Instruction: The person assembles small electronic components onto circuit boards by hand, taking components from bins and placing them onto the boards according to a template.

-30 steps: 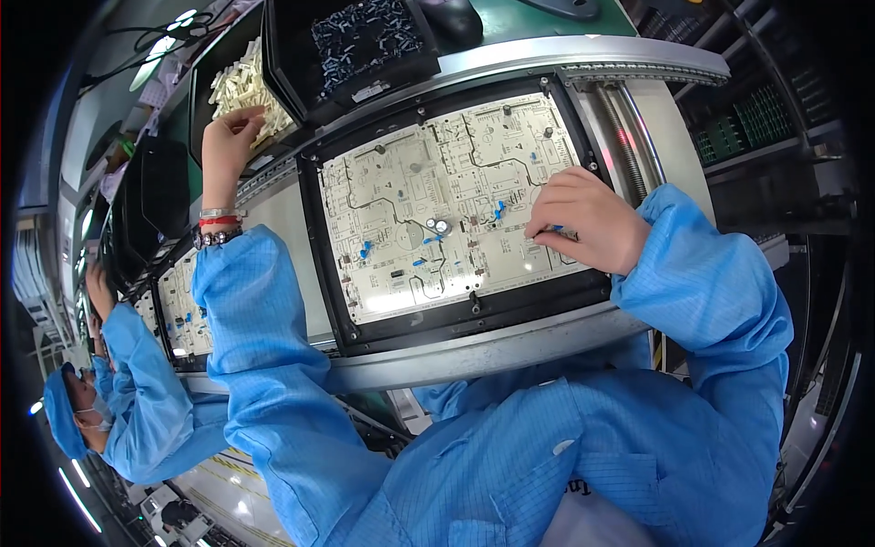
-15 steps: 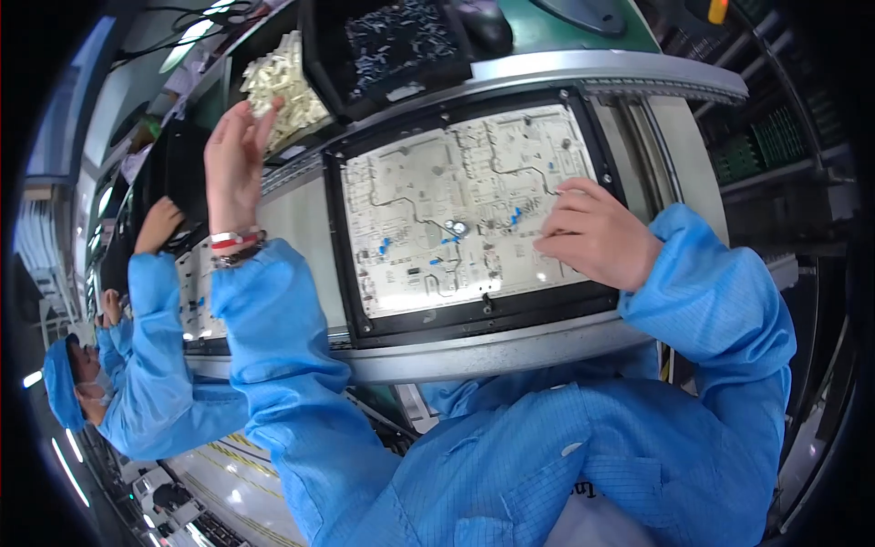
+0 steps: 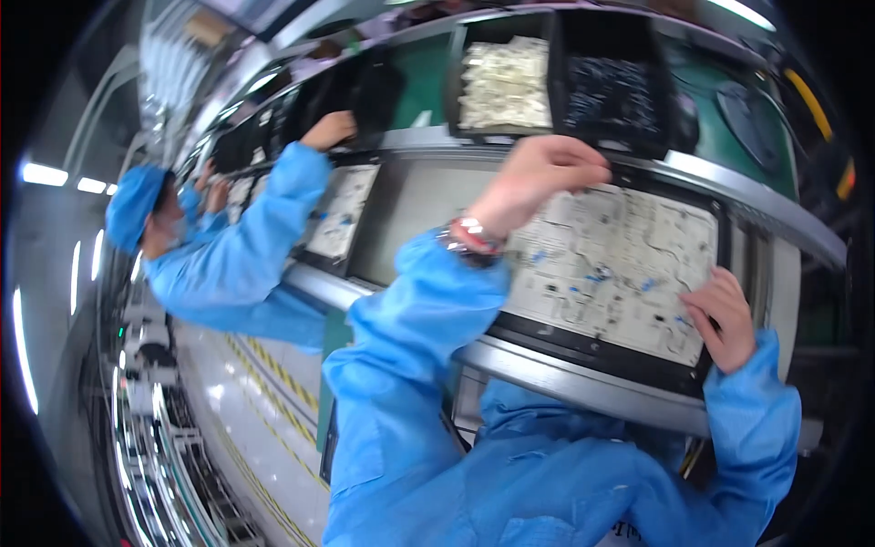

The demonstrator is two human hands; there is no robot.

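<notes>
Bright tube lights (image 3: 25, 351) glow at far left; a glossy pale floor (image 3: 211, 366), lower left, bears yellow-and-black striped tape (image 3: 283, 374); a green-topped bench (image 3: 424, 84) stretches along the top.

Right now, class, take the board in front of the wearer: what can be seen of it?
The board is flat, cream and roughly rectangular, marked with dark lines. It carries small blue parts and some dark ones; blur hides finer detail. It lies face up within a black frame. The left hand covers its upper-left corner and the right hand overlaps its right edge; whether either touches it is unclear.
</notes>
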